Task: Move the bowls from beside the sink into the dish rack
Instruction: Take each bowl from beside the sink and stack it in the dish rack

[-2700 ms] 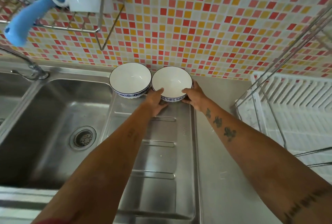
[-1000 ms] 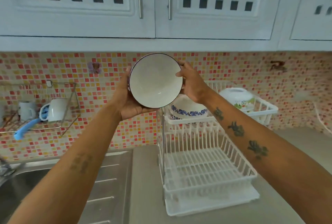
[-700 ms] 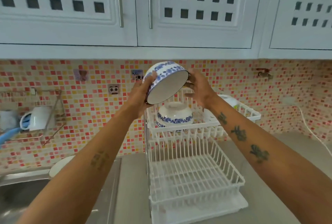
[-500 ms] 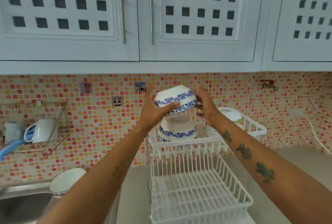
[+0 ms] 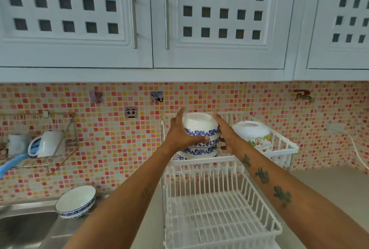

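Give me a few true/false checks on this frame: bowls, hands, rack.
1. Both hands hold an upside-down blue-patterned bowl over the stack on the rack's upper tier. True.
2. The rack's lower tier is full of plates. False: nothing sits in it.
3. One bowl stands upright beside the sink. True.
4. Only the left hand is in grip. False: the right hand holds it too.

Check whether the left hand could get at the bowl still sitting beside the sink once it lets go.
Probably yes. The bowl stands upright and alone by the sink, nothing over it; the left hand is occupied on the upturned bowl for now.
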{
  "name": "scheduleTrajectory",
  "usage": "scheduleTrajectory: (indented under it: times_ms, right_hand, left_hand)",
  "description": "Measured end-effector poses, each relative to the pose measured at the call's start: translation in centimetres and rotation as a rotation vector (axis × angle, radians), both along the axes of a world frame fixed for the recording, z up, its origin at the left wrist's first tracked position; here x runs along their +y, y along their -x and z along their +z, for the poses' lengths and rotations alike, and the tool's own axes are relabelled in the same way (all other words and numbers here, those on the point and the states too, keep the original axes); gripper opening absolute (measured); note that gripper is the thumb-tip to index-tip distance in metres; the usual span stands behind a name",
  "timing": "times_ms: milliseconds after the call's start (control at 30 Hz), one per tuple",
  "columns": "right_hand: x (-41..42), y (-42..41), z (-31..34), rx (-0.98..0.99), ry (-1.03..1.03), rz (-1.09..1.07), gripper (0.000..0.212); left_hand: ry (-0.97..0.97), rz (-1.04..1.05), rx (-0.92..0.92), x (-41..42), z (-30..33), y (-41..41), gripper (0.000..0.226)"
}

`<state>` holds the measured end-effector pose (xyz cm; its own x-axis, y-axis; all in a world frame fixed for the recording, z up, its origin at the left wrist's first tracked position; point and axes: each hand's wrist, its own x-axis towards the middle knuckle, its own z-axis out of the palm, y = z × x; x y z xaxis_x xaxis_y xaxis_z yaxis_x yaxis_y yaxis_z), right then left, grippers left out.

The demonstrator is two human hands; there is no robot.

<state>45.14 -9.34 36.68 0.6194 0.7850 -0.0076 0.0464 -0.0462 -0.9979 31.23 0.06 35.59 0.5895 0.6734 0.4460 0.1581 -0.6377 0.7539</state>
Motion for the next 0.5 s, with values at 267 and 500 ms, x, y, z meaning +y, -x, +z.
scheduleTrajectory:
  times_ms: [267,500]
  right_hand:
    - [0.4,-0.7,-0.7,-0.013,0.116,0.067,0.062]
    - [1.5,-1.0,-1.5,0.031,0.147,0.132,0.05]
  left_hand:
    - [-0.047,0.009,0.11,0.6,-0.6,-0.3,0.127]
    - [-0.015,0.05,0.209,0.8,-0.7,-0.3,0.125]
